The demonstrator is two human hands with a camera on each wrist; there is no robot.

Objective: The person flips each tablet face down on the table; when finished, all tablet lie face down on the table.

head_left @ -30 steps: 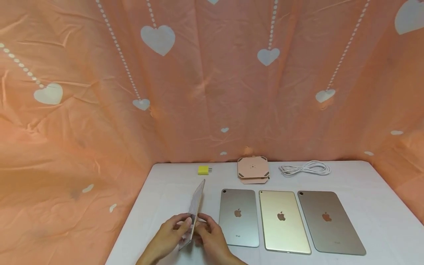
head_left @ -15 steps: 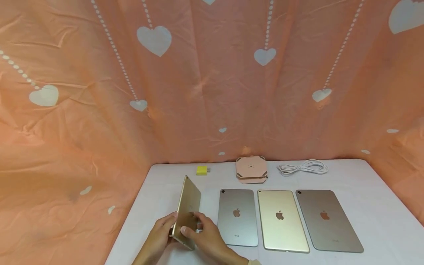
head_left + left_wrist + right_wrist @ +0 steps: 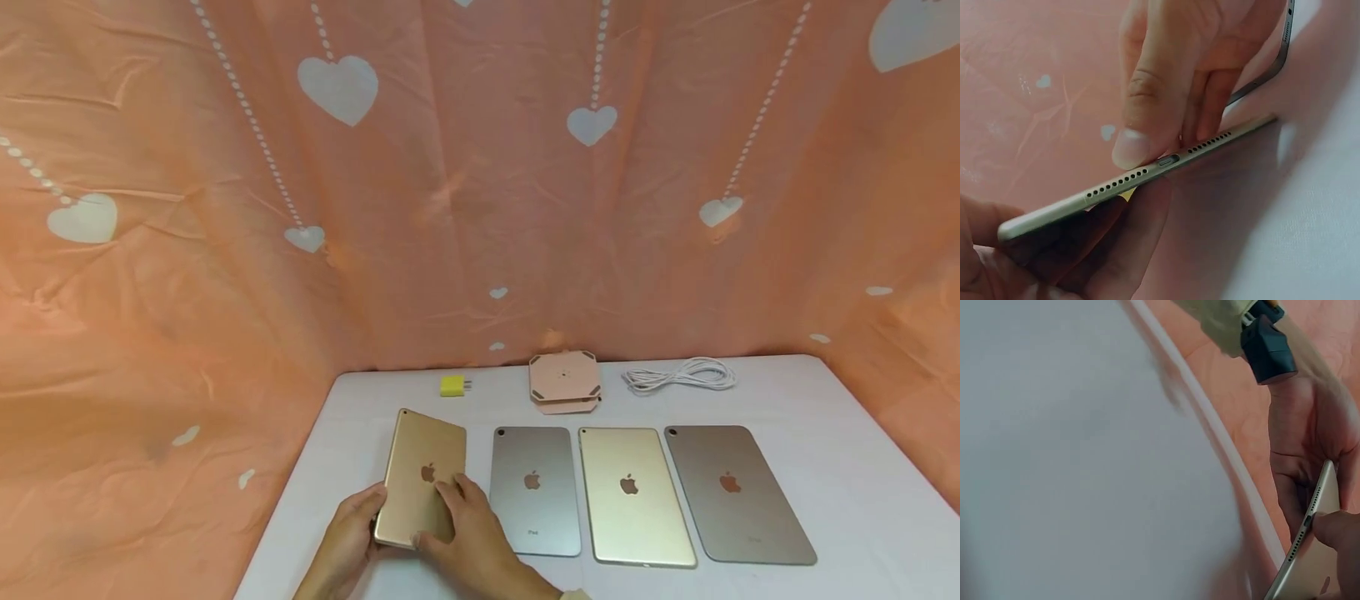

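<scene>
A gold tablet (image 3: pixel 420 467) is tilted above the table, its back with the logo facing up. My left hand (image 3: pixel 347 533) grips its left edge, thumb on the rim and fingers under it, as the left wrist view shows. My right hand (image 3: pixel 476 537) lies over the lower right of the back, fingers touching near the logo and right edge. In the left wrist view the right thumb (image 3: pixel 1135 147) rests at the bottom edge, beside the charging port (image 3: pixel 1168 160) and speaker holes. The side facing down is mostly hidden.
Three more tablets lie face down in a row: silver (image 3: pixel 534 517), gold (image 3: pixel 637 525) and grey (image 3: pixel 738 517). Behind them are a yellow plug adapter (image 3: pixel 452 386), a folded pink stand (image 3: pixel 564 379) and a coiled white cable (image 3: pixel 682 377). An orange curtain (image 3: pixel 465 208) backs the table.
The held tablet has turned from edge-on to show its gold back. My right hand has moved from the lower edge onto the back. My left hand keeps its grip, slightly further left.
</scene>
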